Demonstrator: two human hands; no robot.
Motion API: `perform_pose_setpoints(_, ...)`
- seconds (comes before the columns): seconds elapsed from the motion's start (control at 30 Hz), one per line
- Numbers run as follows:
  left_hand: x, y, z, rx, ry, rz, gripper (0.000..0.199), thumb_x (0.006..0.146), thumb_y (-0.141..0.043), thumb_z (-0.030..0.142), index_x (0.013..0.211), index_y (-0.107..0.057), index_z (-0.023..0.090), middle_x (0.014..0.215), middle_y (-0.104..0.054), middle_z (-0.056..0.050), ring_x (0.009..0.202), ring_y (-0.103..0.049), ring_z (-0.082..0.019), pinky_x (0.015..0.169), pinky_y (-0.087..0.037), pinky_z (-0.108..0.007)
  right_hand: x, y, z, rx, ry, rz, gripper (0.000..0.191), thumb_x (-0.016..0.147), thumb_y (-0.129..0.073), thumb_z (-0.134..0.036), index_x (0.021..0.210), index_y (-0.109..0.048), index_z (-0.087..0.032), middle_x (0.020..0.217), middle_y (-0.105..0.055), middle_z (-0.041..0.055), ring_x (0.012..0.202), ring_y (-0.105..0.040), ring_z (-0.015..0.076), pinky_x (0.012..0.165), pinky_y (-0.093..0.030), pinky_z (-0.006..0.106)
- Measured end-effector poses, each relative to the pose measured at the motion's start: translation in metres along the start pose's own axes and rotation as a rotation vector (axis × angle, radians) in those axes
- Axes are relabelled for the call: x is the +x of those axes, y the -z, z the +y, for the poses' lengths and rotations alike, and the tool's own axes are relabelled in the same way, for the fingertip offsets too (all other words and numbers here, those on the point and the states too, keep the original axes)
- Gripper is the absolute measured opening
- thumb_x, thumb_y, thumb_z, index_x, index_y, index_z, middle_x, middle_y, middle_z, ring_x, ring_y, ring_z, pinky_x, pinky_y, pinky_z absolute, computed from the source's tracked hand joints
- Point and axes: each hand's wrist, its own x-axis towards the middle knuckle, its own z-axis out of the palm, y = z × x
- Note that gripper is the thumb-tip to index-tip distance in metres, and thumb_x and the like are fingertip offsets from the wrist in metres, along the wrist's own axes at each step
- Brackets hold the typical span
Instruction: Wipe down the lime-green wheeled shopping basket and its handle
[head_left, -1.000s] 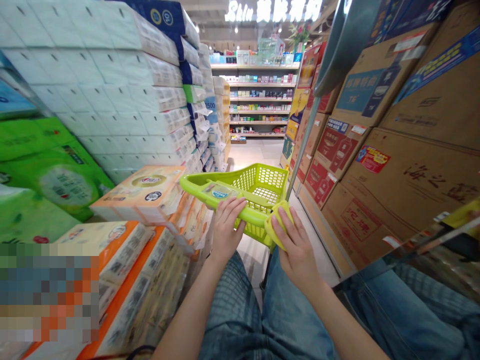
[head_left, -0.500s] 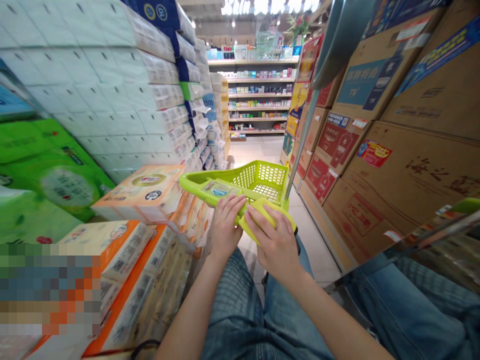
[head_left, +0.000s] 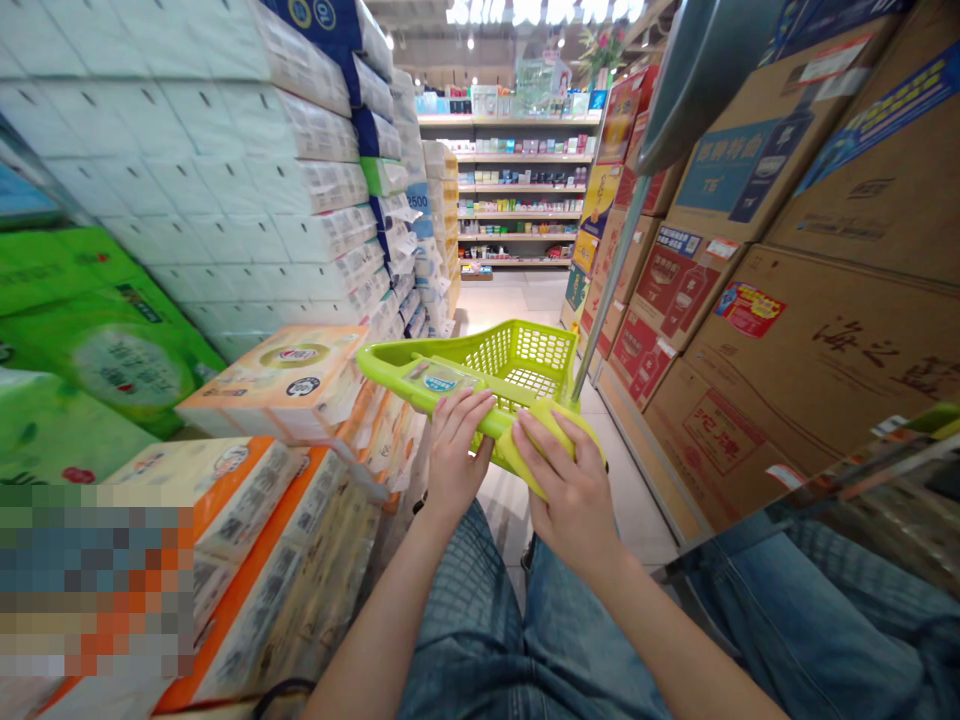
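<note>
Well, the lime-green plastic mesh basket (head_left: 525, 366) sits right in front of the person's lap, tilted, its far end pointing down the aisle. The left hand (head_left: 454, 450) is closed over the near rim, fingers curled around it, just beside a small printed label (head_left: 441, 378). The right hand (head_left: 561, 478) is wrapped around a curved yellow-green handle (head_left: 551, 440), gripping it firmly. A metal pole (head_left: 611, 280) rises beside the basket. Stacked tissue packs (head_left: 225, 150) and orange-banded packs (head_left: 262, 560) crowd the left, cardboard cartons (head_left: 750, 370) line the right, and shop shelves (head_left: 517, 190) stand at the aisle's far end.
</note>
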Motion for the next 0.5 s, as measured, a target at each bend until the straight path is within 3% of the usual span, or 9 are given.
perform_pose_setpoints(0.1, 0.001, 0.000, 0.001, -0.014, 0.000, 0.014, 0.033, 0.096, -0.049, 0.020, 0.128, -0.057, 0.022, 0.127, -0.067, -0.008, 0.130, -0.053, -0.023, 0.115, -0.036, -0.051, 0.021, -0.002, -0.022, -0.092, -0.043, -0.129, 0.052, 0.088, -0.050, -0.011, 0.140, -0.055, -0.015, 0.145, -0.056, 0.0066, 0.130, -0.043, 0.0328, 0.107, -0.044, 0.051)
perform_pose_setpoints(0.2, 0.001, 0.001, 0.000, -0.034, -0.004, 0.027, 0.031, 0.097, -0.048, 0.020, 0.126, -0.058, 0.021, 0.126, -0.068, -0.009, 0.130, -0.053, -0.023, 0.114, -0.037, -0.051, 0.030, -0.007, -0.029, -0.136, -0.041, -0.148, 0.052, 0.088, -0.053, -0.012, 0.140, -0.054, -0.015, 0.147, -0.054, 0.0062, 0.129, -0.043, 0.0327, 0.104, -0.046, 0.049)
perform_pose_setpoints(0.33, 0.000, 0.002, -0.002, -0.038, -0.001, -0.010, 0.034, 0.096, -0.048, 0.018, 0.129, -0.057, 0.022, 0.129, -0.067, -0.008, 0.132, -0.052, -0.023, 0.116, -0.035, -0.052, 0.015, -0.006, -0.016, -0.080, 0.025, -0.116, 0.054, 0.089, -0.051, -0.011, 0.142, -0.052, -0.018, 0.147, -0.055, 0.0027, 0.129, -0.043, 0.0319, 0.106, -0.043, 0.050)
perform_pose_setpoints(0.5, -0.001, 0.000, -0.002, -0.024, -0.011, -0.006, 0.040, 0.092, -0.055, 0.017, 0.132, -0.056, 0.023, 0.130, -0.067, -0.008, 0.132, -0.052, -0.024, 0.118, -0.032, -0.051, -0.018, 0.001, 0.016, 0.066, 0.062, 0.023, 0.062, 0.090, -0.045, -0.005, 0.149, -0.043, -0.022, 0.146, -0.056, 0.0050, 0.137, -0.038, 0.0309, 0.112, -0.039, 0.056)
